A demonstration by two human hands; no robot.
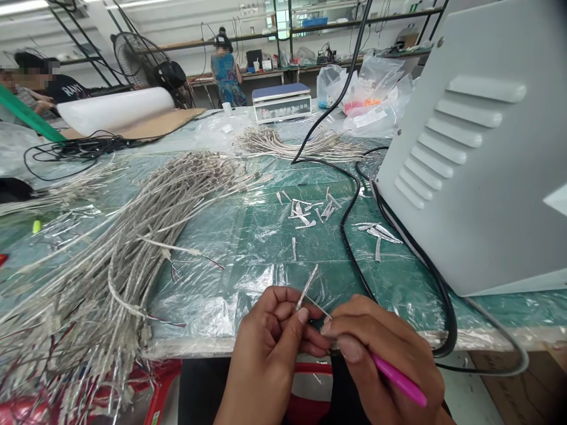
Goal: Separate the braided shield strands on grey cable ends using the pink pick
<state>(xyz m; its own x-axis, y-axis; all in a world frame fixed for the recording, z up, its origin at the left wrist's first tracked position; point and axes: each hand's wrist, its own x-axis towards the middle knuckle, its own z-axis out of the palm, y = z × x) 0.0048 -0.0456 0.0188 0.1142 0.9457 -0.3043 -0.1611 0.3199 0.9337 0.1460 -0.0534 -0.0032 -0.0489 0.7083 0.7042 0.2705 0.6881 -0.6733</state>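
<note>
My left hand [277, 348] is closed, its thumb and index finger pinching a silvery cable end [308, 286] that points up and away. In my right hand [385, 354] is a bright pink-handled tool [401, 381], gripped by the fingers. A thin pale rod or wire [319, 307] runs between the two hands, close to the cable end; whether it belongs to the tool cannot be made out. Both hands are at the table's front edge. On the left lies a large bundle of braided grey cables [155, 218] with stripped coloured wire ends. Small silvery foil scraps [305, 212] lie beyond the hands.
A grey metal machine [482, 147] stands at the right, with black cables [349, 236] beside it. Further back are another cable bundle [301, 144], a scale [282, 103] and plastic bags [372, 94]. Several people are in the background. A red stool [310, 392] shows below the edge.
</note>
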